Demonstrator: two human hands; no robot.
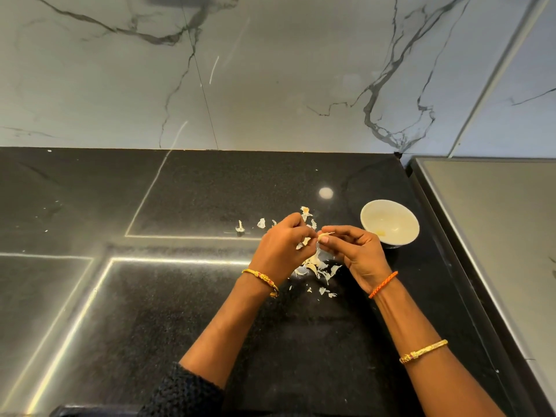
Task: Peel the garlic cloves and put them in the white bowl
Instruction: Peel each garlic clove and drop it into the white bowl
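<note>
Above the glossy speckled black counter [186,311], we see both hands pinching one small pale clove [325,235] between them: left hand [281,246] at its 9 o'clock, right hand [356,251] at 3. Papery peels [316,266] lie crumpled beneath, partly hidden. The round white bowl [390,221] sits at the right hand's 2 o'clock; its yellowish contents are unclear.

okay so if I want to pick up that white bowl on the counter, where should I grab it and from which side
Take the white bowl by its rim, on the side nearest the right hand, probably thumb inside and fingers outside. It stands upright and open on the black counter, its rim bare and wall flaring. Come from above and the left: a raised ledge stands close on its right.
</note>
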